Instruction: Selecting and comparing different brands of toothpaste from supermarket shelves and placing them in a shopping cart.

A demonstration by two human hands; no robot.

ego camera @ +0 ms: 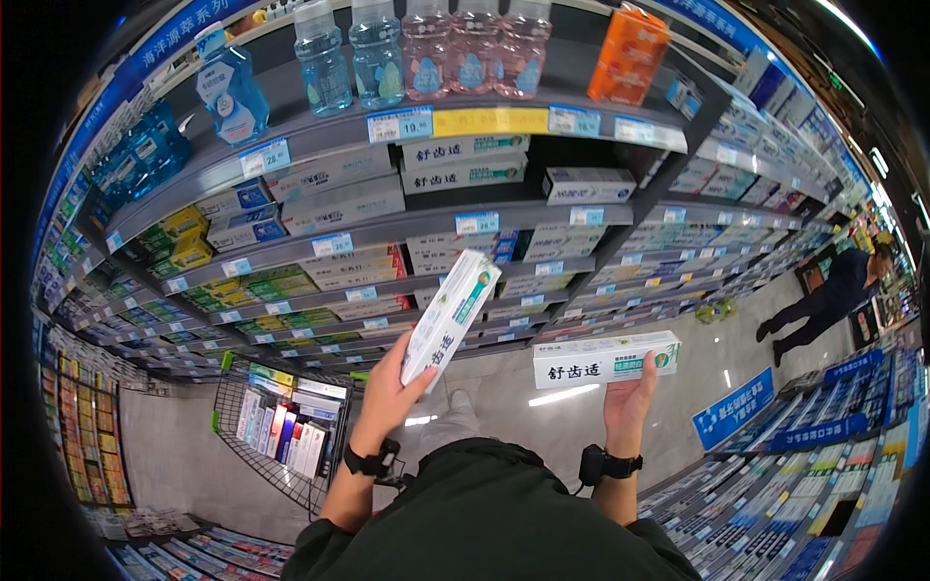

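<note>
My left hand [389,399] grips the lower end of a white toothpaste box [454,312], which is tilted with its top end towards the shelves. In my right hand [628,407] is another white toothpaste box [581,367] with a green patch, lying nearly level, my thumb on its front near the right end. The two boxes are apart. Similar white boxes [465,174] lie stacked on a shelf ahead, with a single smaller box [588,185] to their right. Both wrists wear black straps with small devices.
A wire shopping cart [232,407] holding several upright and flat boxes stands at the left. Mouthwash bottles [378,65] and an orange box [628,58] line the top shelf. A person [828,290] stands in the aisle at the right. More shelving [785,494] fills the lower right.
</note>
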